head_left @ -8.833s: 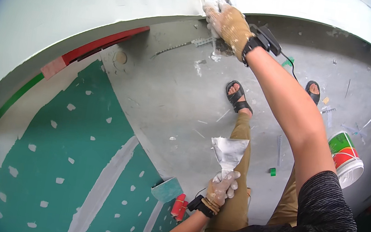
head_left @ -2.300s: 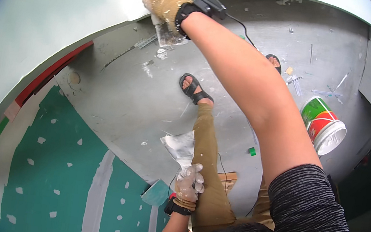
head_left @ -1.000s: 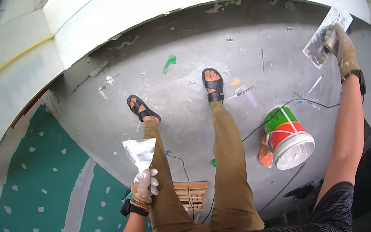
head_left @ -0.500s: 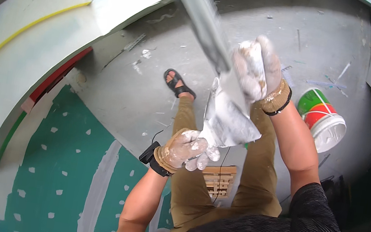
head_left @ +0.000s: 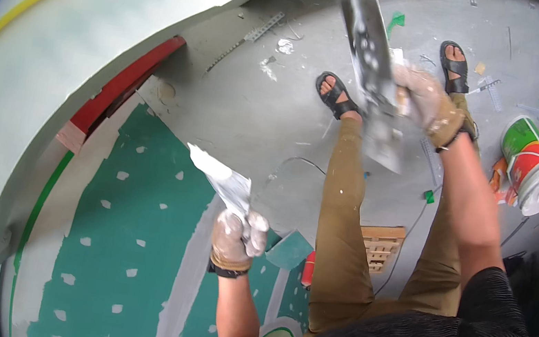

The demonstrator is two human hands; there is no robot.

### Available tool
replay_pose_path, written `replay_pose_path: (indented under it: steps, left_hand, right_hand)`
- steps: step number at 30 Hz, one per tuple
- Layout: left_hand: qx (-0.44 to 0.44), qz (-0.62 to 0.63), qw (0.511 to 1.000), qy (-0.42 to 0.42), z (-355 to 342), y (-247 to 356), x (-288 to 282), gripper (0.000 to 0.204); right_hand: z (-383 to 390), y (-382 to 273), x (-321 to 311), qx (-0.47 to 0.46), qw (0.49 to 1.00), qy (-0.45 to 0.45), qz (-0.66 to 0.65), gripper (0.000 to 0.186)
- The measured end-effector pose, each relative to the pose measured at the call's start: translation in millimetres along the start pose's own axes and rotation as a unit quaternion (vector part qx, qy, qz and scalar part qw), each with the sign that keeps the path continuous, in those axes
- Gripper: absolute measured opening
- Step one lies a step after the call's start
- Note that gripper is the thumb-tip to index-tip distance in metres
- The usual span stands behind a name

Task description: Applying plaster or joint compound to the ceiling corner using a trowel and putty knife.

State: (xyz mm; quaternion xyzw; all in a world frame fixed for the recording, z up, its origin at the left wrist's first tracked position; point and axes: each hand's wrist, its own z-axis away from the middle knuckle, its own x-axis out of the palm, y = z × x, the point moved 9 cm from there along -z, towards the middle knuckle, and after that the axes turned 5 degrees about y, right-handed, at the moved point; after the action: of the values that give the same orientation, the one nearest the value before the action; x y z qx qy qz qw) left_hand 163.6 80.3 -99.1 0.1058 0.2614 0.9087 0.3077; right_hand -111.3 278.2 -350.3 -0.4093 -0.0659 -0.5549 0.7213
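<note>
My left hand, in a whitened work glove, is closed round the handle of a putty knife. Its wide blade is coated with white compound and points up and to the left. Farther off to the right, my gloved right hand grips a long flat plastering trowel. The trowel's metal face is smeared by motion, with whitish patches on it. The two tools are apart, and the fingers of my right hand are partly hidden behind its back.
Green board with white patches and stripes lies at left, beside a red beam. A curved white surface with a yellow strip stands far left. A green-and-red bucket is at right, a slatted wooden piece between my legs.
The putty knife and trowel, close together before, have come apart. My left hand has turned its blade up and left; my right has moved right with the trowel. The view has shifted left.
</note>
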Motion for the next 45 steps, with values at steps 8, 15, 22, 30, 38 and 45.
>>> replay_pose_path:
  steps: [8, 15, 22, 30, 38, 45]
  left_hand:
    - [-0.129, -0.033, 0.989, 0.060, 5, -22, -34, 0.069]
    - [-0.071, -0.015, 0.997, 0.036, -5, -12, -30, 0.056]
    - [-0.070, -0.028, 0.997, 0.036, -19, -2, -6, 0.057]
    - [-0.108, -0.087, 0.990, 0.035, -18, 8, 68, 0.058]
    - [-0.132, -0.148, 0.980, 0.005, -34, 9, 194, 0.062]
    - [-0.153, -0.193, 0.969, -0.025, -48, 9, 284, 0.062]
  right_hand:
    - [-191, 139, 180, 0.030, 0.741, 0.119, -0.661, 0.012]
    - [-261, 137, 272, 0.118, 0.685, 0.106, -0.711, 0.008]
    - [-273, 106, 264, 0.155, 0.602, 0.124, -0.774, 0.002]
    - [-260, 30, 143, 0.089, 0.590, 0.065, -0.800, 0.008]
    - [-230, -79, -36, 0.057, 0.599, 0.115, -0.791, 0.012]
    - [-209, -159, -172, -0.002, 0.614, 0.154, -0.774, 0.022]
